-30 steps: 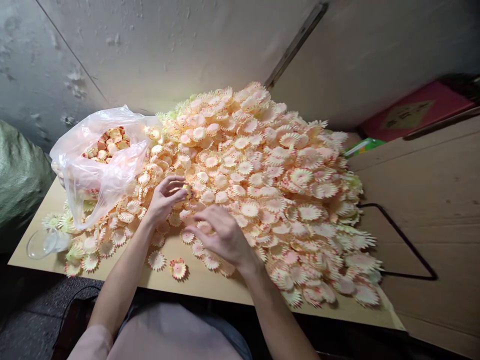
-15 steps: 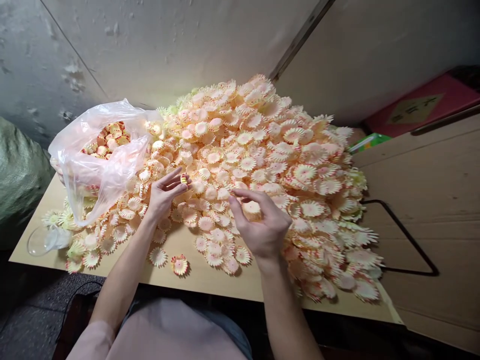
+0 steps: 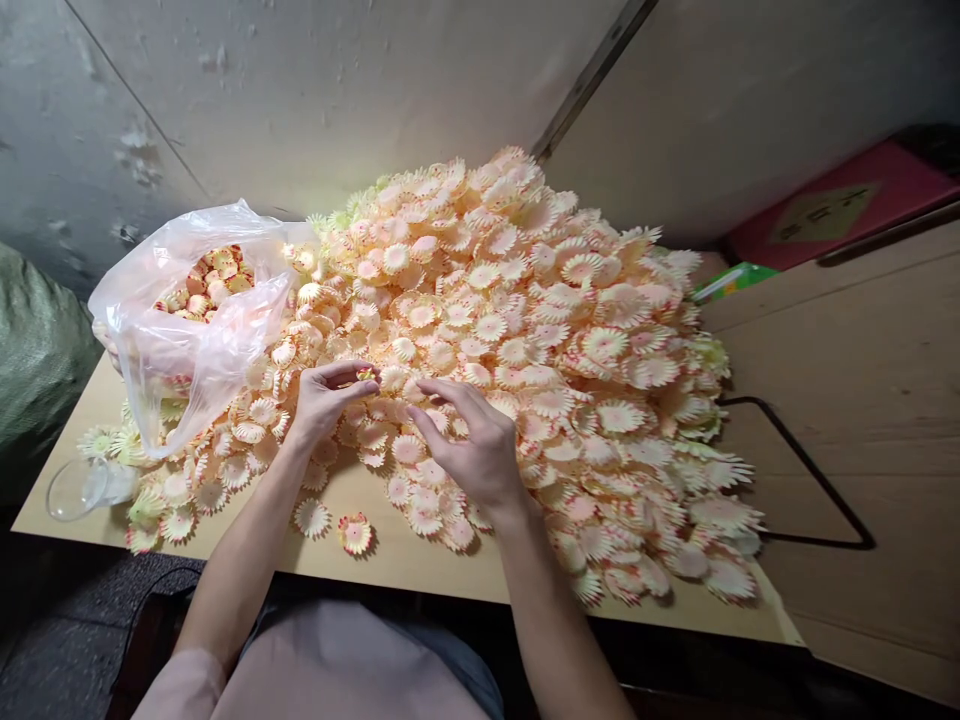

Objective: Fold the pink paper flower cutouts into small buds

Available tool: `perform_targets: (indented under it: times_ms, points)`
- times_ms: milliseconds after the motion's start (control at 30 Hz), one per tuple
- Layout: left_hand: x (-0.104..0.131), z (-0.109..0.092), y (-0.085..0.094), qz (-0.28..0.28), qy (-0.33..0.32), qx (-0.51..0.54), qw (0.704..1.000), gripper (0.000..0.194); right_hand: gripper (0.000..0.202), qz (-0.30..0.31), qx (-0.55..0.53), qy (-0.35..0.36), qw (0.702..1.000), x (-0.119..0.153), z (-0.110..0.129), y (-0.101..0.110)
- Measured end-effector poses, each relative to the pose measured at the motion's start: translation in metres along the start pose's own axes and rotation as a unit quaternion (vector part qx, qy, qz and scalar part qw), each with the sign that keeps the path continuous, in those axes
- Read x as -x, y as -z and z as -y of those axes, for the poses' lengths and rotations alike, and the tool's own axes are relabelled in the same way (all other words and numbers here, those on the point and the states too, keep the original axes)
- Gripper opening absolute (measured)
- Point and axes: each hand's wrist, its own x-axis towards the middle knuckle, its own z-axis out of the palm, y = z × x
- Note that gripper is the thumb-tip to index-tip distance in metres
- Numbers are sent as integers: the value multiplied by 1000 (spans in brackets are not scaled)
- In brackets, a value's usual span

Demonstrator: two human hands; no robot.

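Observation:
My left hand (image 3: 324, 403) is closed, thumb against fingers, on a small red-and-yellow artificial flower piece (image 3: 367, 375) at its fingertips. Just to the right, my right hand (image 3: 474, 445) has thumb and fingers parted, and I see nothing between them. Both hands hover over a large heap of pale pink and cream artificial flower petal layers (image 3: 585, 330) with fringed, red-tipped edges. Below my left hand, one red-edged flower layer (image 3: 355, 535) lies by itself near the table's front edge, beside a paler flower layer (image 3: 311, 517).
A translucent plastic bag (image 3: 150, 320) on the left holds small red-tipped flower pieces (image 3: 217, 275). A clear plastic cup (image 3: 77, 490) lies at the table's (image 3: 442, 582) left front. Cardboard (image 3: 840, 450) with a black metal bar (image 3: 814, 470) borders the right; a green sack (image 3: 41, 370) stands left.
My right hand has moved left toward my left hand, and its thumb and fingers have parted. My left hand's fingers have turned inward slightly, still holding the small flower piece.

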Motion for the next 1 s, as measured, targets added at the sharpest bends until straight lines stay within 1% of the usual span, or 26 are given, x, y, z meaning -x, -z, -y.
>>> perform_targets:
  times_ms: [133,233,300,400,467,567,633,700,767,833,900,1000]
  points:
    - [1,2,0,-2,-10,-4,1000,31,55,86,-32,48,995,-15,-5,-13]
    - [1,2,1,22,-5,5,1000,35,69,148,-67,81,983,-25,-12,-25]
    - [1,1,2,47,13,16,999,49,71,173,-92,93,976,-30,-19,-34]
    - [2,-4,2,74,32,29,996,73,61,170,-132,92,972,-31,-28,-43]
    - [2,-6,1,72,25,30,997,76,52,144,-154,64,975,-29,-33,-46]
    - [1,-7,0,49,15,29,998,61,42,83,-184,-19,979,-26,-37,-49]
    - [-1,-6,-1,34,11,25,999,52,38,54,-224,-77,970,-24,-39,-51]
    - [-2,-4,0,21,-4,14,1000,46,28,46,-278,-128,951,-23,-39,-52]
    - [-4,-1,1,19,-26,-4,999,42,18,54,-330,-168,927,-23,-40,-51]
    - [-5,0,3,27,-45,-20,998,43,18,70,-374,-191,905,-23,-40,-49]
    - [-4,0,3,50,-47,-24,997,49,21,104,-412,-208,881,-24,-41,-46]
    - [-2,-2,0,109,-29,-26,993,57,28,175,-461,-225,840,-25,-44,-43]
